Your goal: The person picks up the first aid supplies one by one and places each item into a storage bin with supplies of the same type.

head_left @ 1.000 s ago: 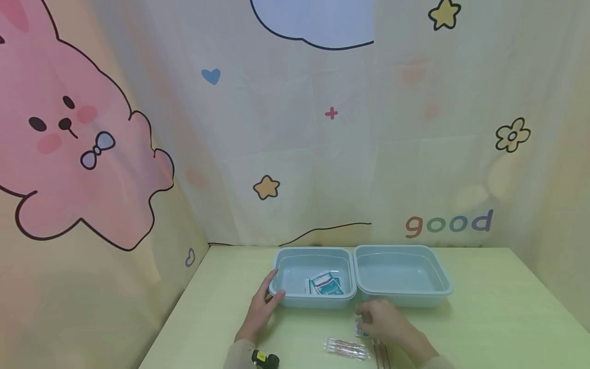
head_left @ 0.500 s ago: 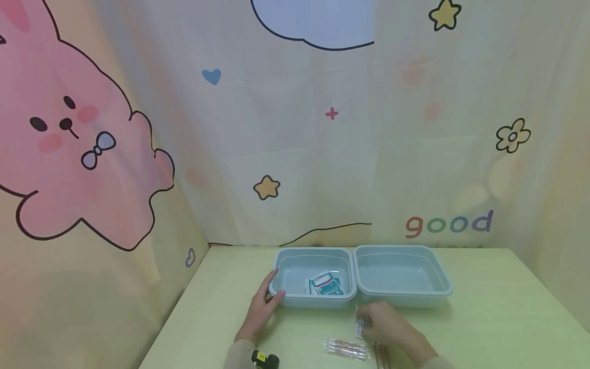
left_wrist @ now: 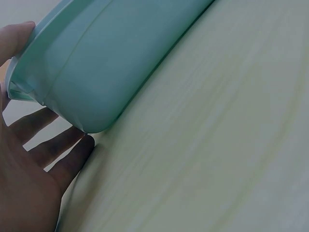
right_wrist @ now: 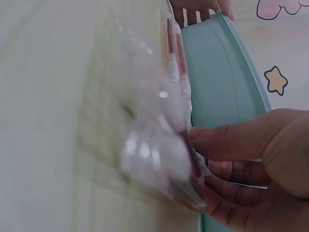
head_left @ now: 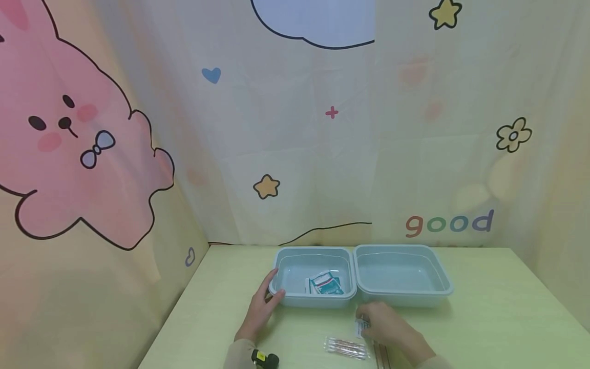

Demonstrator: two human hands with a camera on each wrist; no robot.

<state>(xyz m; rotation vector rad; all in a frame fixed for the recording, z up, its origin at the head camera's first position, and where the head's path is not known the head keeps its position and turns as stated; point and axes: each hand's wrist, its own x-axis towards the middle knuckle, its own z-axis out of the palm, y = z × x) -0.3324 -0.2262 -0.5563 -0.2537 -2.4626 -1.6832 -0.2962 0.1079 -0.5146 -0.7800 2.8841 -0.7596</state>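
My left hand (head_left: pixel 259 311) rests at the left corner of a light blue plastic tub (head_left: pixel 315 302). In the left wrist view its thumb lies over the rim, and its straight, spread fingers (left_wrist: pixel 72 162) touch the tub's side. Inside that tub lie several white-and-teal packets (head_left: pixel 327 283). In front of the tubs, my right hand (head_left: pixel 387 325) pinches a small white printed packet (head_left: pixel 361 328) at the table surface, its fingers partly hiding it. Clear packs of reddish-brown swabs lie close by, one crosswise pack (head_left: pixel 346 348) and one lengthwise pack (head_left: pixel 381 354) under the wrist.
A second, larger light blue tub (head_left: pixel 403 297) stands against the first one's right side, with nothing seen in it. Both stand on a pale yellow-green table (head_left: pixel 498 318). Printed curtains (head_left: pixel 295 128) hang behind and at the sides. A black device (head_left: pixel 266 360) sits on the left wrist.
My right hand has shifted very slightly, and more of the small white packet shows beside its fingers. The left hand and both tubs stay in place.
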